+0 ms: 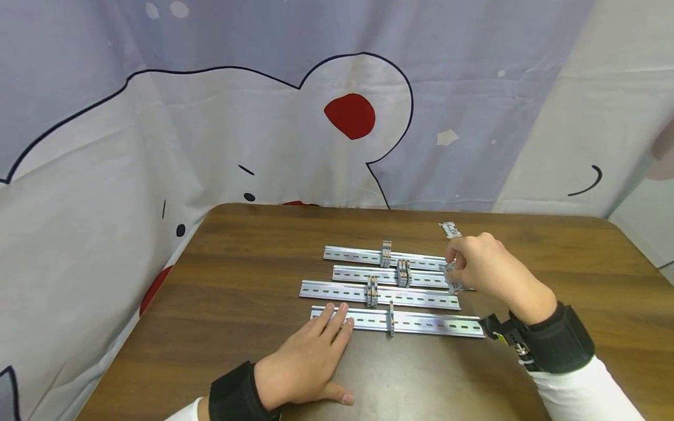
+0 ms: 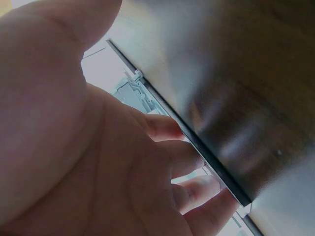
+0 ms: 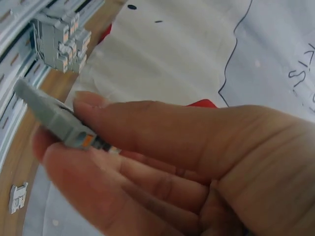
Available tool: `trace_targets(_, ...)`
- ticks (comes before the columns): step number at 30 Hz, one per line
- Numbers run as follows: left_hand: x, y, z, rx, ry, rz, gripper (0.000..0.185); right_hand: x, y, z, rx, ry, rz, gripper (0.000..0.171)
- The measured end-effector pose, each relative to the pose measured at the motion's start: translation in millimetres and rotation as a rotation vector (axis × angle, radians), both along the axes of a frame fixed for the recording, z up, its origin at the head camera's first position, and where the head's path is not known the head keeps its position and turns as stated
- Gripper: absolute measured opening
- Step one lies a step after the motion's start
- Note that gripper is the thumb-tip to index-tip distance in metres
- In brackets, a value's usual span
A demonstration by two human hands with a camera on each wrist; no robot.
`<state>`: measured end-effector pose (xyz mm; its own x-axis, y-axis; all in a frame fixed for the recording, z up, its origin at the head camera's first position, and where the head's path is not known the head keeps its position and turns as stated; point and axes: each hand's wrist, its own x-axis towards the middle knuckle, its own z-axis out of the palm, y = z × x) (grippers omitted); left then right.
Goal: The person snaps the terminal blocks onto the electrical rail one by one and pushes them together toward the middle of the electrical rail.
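Note:
My left hand (image 1: 310, 356) lies with fingers spread, its fingertips on the left part of the nearest slotted DIN rail (image 1: 437, 323). That rail carries one thin grey terminal block (image 1: 391, 320), which also shows in the left wrist view beyond the fingers. Over the right ends of the middle rails, my right hand (image 1: 489, 272) pinches a grey terminal block (image 3: 59, 120) between thumb and fingers. An orange mark shows on the held block, and the fingers hide part of it.
Three more rails lie behind the nearest one: a third-row rail (image 1: 326, 290), a second-row rail (image 1: 353, 273) and the farthest rail (image 1: 350, 254). Each bears a small cluster of terminal blocks. A loose terminal block (image 1: 450, 230) lies at the back right, near the patterned curtain (image 1: 237, 128).

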<state>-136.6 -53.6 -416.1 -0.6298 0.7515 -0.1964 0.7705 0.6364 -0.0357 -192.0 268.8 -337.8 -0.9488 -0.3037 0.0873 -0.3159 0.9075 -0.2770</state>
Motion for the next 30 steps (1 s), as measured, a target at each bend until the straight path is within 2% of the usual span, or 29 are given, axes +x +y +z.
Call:
trace_targets(6, -0.2, -1, 1.6, 0.001, -0.005, 0.002, 0.109, 12.1, 1, -4.5, 0.035, -0.027, 0.026, 0.018)
trace_targets(15, 1.4, 0, 1.8, -0.001, 0.005, -0.003, 0.109, 32.7, 11, -17.9, 0.023, -0.23, -0.025, 0.017)
trace_targets(21, 1.3, 0, 2.6, -0.008, -0.003, 0.004, 0.11, 36.3, 19, -25.7, 0.045, -0.343, -0.096, 0.019)
trace_targets(24, 1.4, 0, 2.6, -0.01, -0.005, 0.004, 0.109, 36.4, 22, -28.8, 0.051, -0.35, -0.112, 0.021)
trace_targets(30, 1.2, 0, 2.3, -0.004, -0.009, 0.001, 0.109, 38.2, 23, -32.5, 0.052, -0.302, -0.134, 0.021)
